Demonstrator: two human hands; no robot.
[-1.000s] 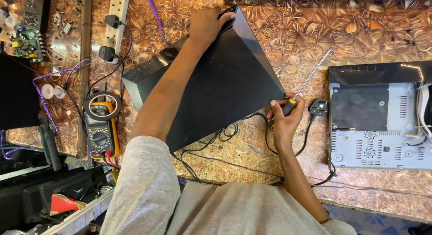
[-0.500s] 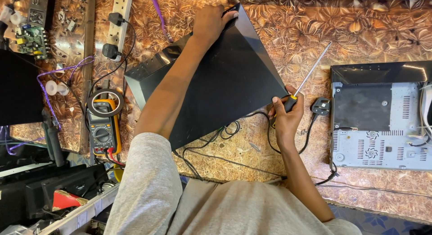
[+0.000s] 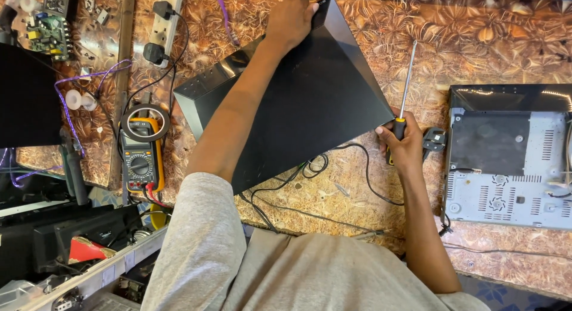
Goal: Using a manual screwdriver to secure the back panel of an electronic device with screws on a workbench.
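Smooth black sheet-metal casing (image 3: 310,102), semi-gloss with pale reflections along the edges; bright polished steel shaft and black-and-yellow plastic grip on the screwdriver (image 3: 402,102). Glossy laminate with a brown leaf pattern on the worktop (image 3: 488,43), worn to rough chipboard near the front edge. Bare grey metal, matt and perforated, on the open chassis (image 3: 506,168); soft grey cloth on the sleeve (image 3: 196,245)

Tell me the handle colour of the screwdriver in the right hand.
Black with a yellow band, seen on the screwdriver above the right hand in the head view.
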